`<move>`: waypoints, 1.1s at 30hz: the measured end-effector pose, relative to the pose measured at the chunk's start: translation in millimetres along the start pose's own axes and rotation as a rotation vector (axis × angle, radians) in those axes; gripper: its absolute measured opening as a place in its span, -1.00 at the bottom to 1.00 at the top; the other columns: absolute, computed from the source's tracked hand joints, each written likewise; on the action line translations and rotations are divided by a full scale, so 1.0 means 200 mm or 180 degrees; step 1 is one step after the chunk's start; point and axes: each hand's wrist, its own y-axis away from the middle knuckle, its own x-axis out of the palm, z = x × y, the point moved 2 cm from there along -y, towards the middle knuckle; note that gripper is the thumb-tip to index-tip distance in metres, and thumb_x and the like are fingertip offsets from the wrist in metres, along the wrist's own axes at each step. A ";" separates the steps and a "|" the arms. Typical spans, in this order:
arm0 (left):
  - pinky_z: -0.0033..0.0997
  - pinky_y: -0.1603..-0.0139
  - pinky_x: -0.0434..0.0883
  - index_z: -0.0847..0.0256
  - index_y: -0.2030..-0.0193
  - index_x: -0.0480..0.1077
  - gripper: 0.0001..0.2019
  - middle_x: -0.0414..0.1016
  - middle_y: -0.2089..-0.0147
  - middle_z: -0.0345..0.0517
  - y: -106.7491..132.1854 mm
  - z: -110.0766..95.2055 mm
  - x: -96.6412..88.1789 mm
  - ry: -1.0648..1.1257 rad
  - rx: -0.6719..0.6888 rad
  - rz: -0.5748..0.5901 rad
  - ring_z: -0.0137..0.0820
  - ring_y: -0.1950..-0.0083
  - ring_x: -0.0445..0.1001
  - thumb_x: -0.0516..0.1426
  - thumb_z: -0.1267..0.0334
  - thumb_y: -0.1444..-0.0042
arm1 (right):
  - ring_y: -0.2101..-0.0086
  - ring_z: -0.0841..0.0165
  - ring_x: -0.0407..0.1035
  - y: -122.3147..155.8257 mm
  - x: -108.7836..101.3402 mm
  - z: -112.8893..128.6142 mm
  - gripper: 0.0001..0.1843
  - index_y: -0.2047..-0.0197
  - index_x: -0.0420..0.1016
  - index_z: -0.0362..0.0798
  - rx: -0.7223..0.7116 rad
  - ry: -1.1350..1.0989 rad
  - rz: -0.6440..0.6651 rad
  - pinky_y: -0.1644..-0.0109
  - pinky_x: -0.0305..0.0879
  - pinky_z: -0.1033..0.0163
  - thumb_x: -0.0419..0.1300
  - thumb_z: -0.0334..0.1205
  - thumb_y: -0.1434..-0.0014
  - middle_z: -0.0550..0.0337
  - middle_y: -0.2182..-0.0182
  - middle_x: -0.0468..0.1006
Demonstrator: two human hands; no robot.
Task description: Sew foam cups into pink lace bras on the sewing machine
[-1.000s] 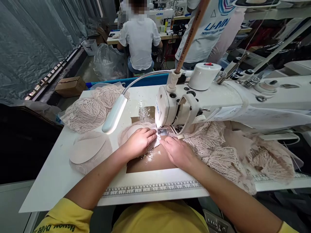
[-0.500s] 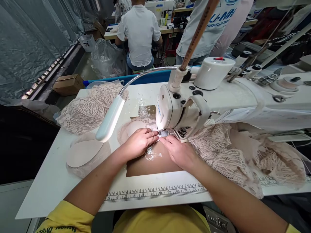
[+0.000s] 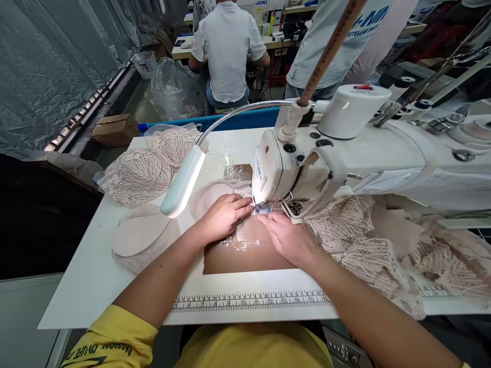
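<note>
I am watching the left hand [image 3: 224, 217] lying flat, fingers stretched out and pressing down on the pale pink lace piece [image 3: 215, 194] rather than clenching it. The right hand [image 3: 289, 237] is doing the same from the other side, with nothing gripped. Both sets of fingertips are resting just beside the metal presser foot [image 3: 263, 208].

The lace piece is lying on the glossy brown inset panel [image 3: 245, 258], and its edge is running under the white sewing machine head [image 3: 276, 168].

My worry is how close the fingers are: a slip on that shiny panel could carry a fingertip under the foot (the needle itself I cannot make out).

The heaped pink lace bundle [image 3: 364, 240] on the right is hanging over the white table [image 3: 95, 276], and I judge its weight could drag the work sideways. The open mesh could also be snagging or bunching at the foot.

The white gooseneck lamp [image 3: 183, 181] is throwing glare there.
</note>
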 end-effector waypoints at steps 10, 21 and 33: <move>-0.23 0.16 0.39 0.29 0.16 0.46 -0.71 0.47 0.15 0.06 0.07 -0.07 -0.16 -0.0387 -0.0779 0.0357 -0.18 0.12 0.42 -0.02 0.17 -0.25 | 0.32 0.36 0.42 0.00 0.00 -0.02 -0.57 -0.11 0.46 0.06 0.0012 -0.0326 -0.0176 0.27 0.28 0.32 -0.06 -0.34 -0.26 0.14 0.19 0.58; -0.27 0.22 0.35 0.32 0.15 0.44 -0.75 0.43 0.18 0.07 0.06 -0.20 -0.06 -0.0122 -0.0289 0.0117 -0.26 0.21 0.36 -0.03 0.28 -0.25 | 0.18 0.28 0.45 0.00 -0.01 -0.02 -0.57 -0.12 0.46 -0.06 0.0043 -0.0138 -0.0177 0.10 0.35 0.24 -0.05 -0.39 -0.26 0.04 0.15 0.59; -0.17 0.21 0.31 0.28 -0.21 0.31 -0.57 0.31 -0.24 0.06 0.07 -0.23 -0.04 -0.0265 -0.0064 0.0284 -0.20 0.16 0.32 -0.03 0.22 -0.24 | 0.31 0.36 0.43 0.01 -0.02 -0.01 -0.61 -0.07 0.49 -0.01 -0.0003 -0.0222 -0.0202 0.25 0.28 0.31 -0.03 -0.34 -0.27 0.10 0.14 0.58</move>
